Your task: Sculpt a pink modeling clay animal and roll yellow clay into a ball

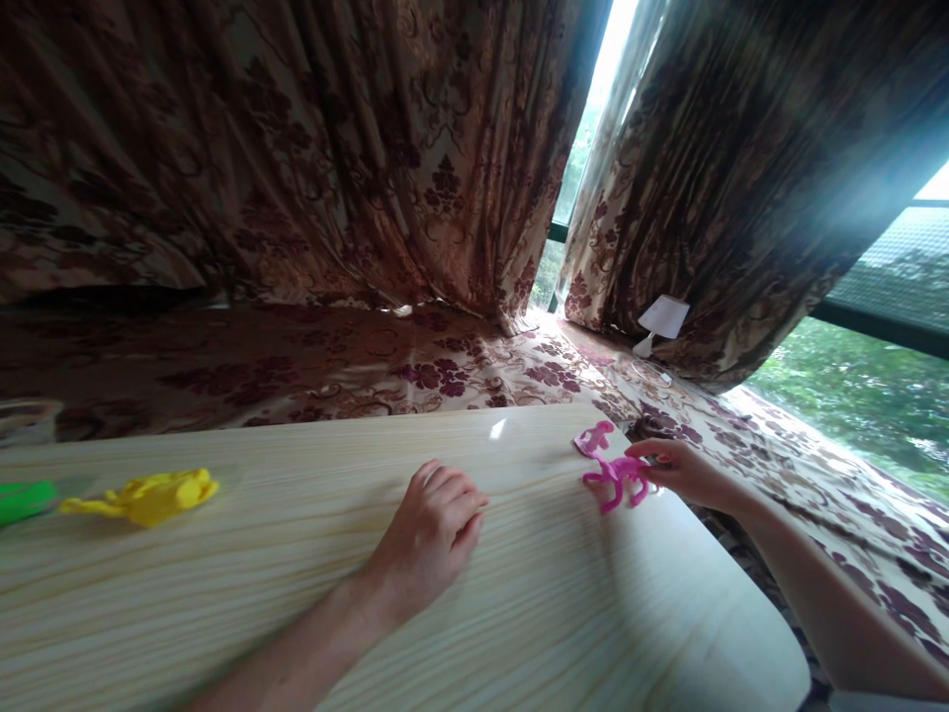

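Note:
My right hand (683, 471) pinches a pink toy figure (619, 474) at the far right edge of a light wooden table (311, 603). A second pink piece (593, 437) lies just behind it on the table. My left hand (432, 532) rests on the middle of the table with its fingers curled under, holding nothing that I can see. A yellow toy figure (148, 495) lies at the far left, and a green object (24, 500) sits beside it at the frame's edge.
A bed or bench with a brown floral cover (311, 366) runs behind and to the right of the table. Matching curtains (311, 148) hang at the back. A small white lamp-shaped thing (662, 321) stands by the window (852, 396).

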Tool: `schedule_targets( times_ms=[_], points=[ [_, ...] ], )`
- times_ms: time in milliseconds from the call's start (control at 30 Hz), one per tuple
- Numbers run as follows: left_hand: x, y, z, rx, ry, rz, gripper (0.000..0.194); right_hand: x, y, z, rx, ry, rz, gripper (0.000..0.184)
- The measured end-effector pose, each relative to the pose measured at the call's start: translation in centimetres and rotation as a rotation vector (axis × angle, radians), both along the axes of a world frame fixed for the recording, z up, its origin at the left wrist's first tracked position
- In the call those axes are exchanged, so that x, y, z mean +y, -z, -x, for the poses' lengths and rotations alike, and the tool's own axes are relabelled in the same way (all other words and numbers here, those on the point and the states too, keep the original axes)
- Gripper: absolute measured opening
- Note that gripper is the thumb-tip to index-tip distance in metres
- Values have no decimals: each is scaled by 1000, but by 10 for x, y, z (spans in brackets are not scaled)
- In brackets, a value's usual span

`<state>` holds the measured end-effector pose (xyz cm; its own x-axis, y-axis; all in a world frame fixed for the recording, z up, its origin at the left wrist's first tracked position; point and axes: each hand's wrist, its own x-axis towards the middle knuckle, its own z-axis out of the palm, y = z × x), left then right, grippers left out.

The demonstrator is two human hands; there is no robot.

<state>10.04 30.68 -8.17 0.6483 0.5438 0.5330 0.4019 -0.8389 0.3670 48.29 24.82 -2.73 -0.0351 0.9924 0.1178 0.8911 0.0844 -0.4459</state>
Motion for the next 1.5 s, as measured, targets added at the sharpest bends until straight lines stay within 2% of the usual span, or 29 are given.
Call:
schedule_targets(
  times_ms=[333,467,567,667,833,933,1000,1100,1267,1400,1500],
  points=[
    [0,1,0,17,1,7,18,-8,-4,0,4,29,-22,33],
    [0,1,0,15,-6,11,18,-18,-11,-4,19,102,-122,32],
    [0,1,0,28,-2,6,18,-39,-13,-6,59,207,-236,33],
    [-1,1,-1,37,4,-13,18,-72,-1,3,143,325,-326,30],
    [-2,-1,-2,21,-24,-64,20,-126,41,39,244,403,-391,23],
    [-3,-3,-4,6,-55,-121,20,-146,61,60,304,400,-390,21],
    [-8,-5,-2,-1,-77,-150,20,-153,68,67,347,397,-371,22],
    [-29,-9,11,17,-109,-161,19,-157,72,69,395,454,-399,23],
    [-96,-15,55,111,-136,-159,17,-157,77,63,441,483,-440,24],
    [-143,2,89,30,-281,-145,20,-161,78,64,436,489,-478,22],
    [-162,19,102,-64,-380,-118,22,-165,75,67,411,498,-492,19]
  ],
)
